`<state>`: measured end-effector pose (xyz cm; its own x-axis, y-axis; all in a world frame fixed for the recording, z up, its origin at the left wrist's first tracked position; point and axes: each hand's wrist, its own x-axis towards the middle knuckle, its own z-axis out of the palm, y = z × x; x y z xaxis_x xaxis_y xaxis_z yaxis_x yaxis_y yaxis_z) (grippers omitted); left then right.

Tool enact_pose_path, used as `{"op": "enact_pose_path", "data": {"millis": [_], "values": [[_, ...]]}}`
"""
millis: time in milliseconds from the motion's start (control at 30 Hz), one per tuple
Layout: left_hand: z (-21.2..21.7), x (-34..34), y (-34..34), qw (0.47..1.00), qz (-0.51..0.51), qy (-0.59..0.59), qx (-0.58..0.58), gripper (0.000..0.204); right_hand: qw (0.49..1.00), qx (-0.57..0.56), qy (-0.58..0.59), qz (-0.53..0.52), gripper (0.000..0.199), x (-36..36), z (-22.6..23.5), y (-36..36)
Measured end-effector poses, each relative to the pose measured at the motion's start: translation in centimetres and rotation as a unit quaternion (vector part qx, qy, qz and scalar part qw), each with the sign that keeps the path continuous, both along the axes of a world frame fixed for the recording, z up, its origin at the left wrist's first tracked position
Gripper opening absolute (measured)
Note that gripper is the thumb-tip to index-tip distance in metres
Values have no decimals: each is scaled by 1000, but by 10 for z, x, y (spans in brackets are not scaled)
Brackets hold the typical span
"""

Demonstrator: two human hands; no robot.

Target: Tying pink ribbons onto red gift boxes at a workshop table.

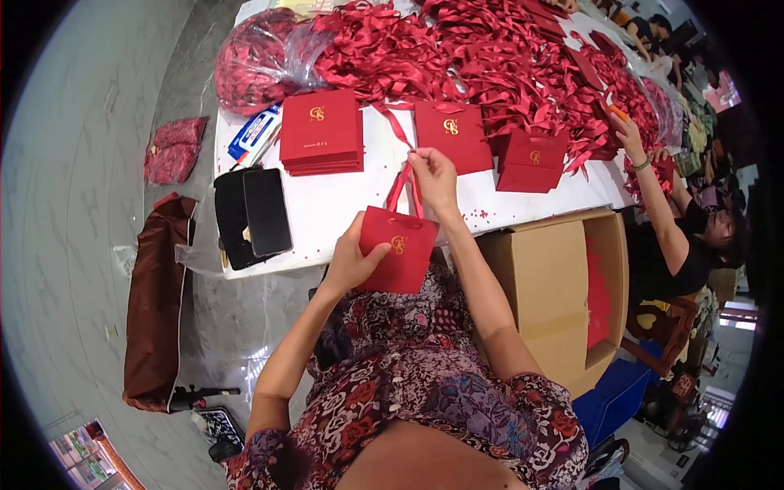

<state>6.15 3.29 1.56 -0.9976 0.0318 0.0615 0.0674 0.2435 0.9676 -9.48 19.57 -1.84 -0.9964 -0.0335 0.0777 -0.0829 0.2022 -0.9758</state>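
Observation:
My left hand [357, 260] grips a small red paper gift bag [412, 273] with a gold emblem, held in front of me at the table's front edge. The thumb lies across the bag's face. Just above it, my right hand [433, 175] pinches the bag's red ribbon [398, 186] and pulls it up taut. A neat stack of flat red bags [321, 131] lies to the left. Behind my right hand is another red bag [452, 135] with its ribbon, and further right sits a small pile of red bags [532, 159].
Heaps of ribboned red bags [490, 61] cover the table's far side, beside a plastic-wrapped bundle [257, 61]. A black phone [268, 212] and a wipes pack [256, 135] lie left. An open carton [559, 294] stands right, near a co-worker's raised hand [629, 137] holding an orange tool.

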Motion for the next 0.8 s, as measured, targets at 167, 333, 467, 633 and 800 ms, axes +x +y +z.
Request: {"op": "enact_pose_path", "data": {"millis": [167,333,467,633,800], "values": [[16,-20,-5,989,51,-20,135,46,997,-60,36,-35,26,13,3,28],[38,-92,-4,981,153,110,47,52,973,129,176,-73,15,42,-8,55],[54,-148,32,974,128,132,132,63,944,206,249,-63,14,49,-17,54],[2,-195,63,984,142,90,53,59,945,201,250,-55,16,50,-12,50],[-26,-207,91,961,238,103,-100,72,946,210,240,-58,26,51,-8,49]]}}
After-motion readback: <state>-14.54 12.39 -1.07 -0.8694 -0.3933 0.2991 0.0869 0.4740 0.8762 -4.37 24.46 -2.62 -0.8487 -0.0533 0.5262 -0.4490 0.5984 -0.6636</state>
